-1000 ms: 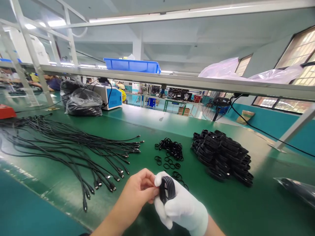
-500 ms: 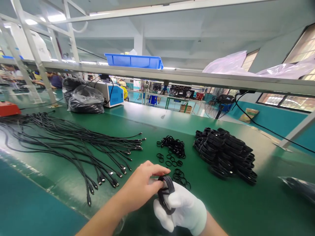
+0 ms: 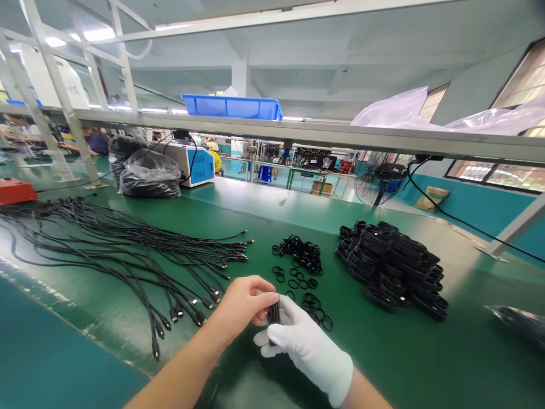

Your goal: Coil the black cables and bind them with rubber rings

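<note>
Ok so the bare left hand [image 3: 247,301] now pinches the top of the black cable coil [image 3: 273,314], which has swung edge-on between both hands, its open middle hidden. The gloved right hand [image 3: 304,341] clamps it with thumb and fingers. Reads like a regrip mid-handling to me. Left of the hands: smooth, bendy loose cables [image 3: 170,241], metal-tipped. Just beyond the glove: thin, rubbery-looking rings [image 3: 300,254]. Further right: ribbed oval bundles [image 3: 392,267], piled up.
</note>
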`<state>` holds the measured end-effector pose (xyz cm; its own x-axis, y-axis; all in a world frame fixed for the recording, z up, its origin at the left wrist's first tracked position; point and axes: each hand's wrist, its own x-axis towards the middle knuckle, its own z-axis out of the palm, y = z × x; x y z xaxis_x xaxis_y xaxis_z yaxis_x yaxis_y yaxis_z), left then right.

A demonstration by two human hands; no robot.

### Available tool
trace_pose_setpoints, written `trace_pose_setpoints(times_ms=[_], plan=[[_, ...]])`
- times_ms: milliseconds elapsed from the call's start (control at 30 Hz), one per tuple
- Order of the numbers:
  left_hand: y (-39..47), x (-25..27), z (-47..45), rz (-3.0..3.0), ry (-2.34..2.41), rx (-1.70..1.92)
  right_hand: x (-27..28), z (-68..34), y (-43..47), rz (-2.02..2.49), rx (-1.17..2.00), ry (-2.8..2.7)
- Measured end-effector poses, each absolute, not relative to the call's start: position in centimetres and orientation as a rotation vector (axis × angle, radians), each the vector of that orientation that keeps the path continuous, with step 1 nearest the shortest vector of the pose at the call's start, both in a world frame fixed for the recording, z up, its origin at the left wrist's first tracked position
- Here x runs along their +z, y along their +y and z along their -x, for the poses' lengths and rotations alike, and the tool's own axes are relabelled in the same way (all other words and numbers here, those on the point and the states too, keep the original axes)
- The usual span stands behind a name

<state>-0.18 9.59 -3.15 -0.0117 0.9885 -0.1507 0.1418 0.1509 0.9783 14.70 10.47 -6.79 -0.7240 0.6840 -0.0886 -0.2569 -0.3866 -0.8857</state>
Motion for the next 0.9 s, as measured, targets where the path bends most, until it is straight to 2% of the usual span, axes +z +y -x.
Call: trace_pose_setpoints(times_ms=[500,700,900], plan=[[7.1,-4.9,-0.5,-1.094,1.145,1.031,-6.7,-14.4,10.3,0.610,2.199,-1.210],[6.7,-4.8,-0.3,-1.440,1.560,1.109,-6.7,-14.6,10.2,0.649,2.233,-1.144],[6.3,-5.8,-1.1,-1.860,1.715,1.247,-7.0,-14.5,10.2,0.620,2.252,-1.229]])
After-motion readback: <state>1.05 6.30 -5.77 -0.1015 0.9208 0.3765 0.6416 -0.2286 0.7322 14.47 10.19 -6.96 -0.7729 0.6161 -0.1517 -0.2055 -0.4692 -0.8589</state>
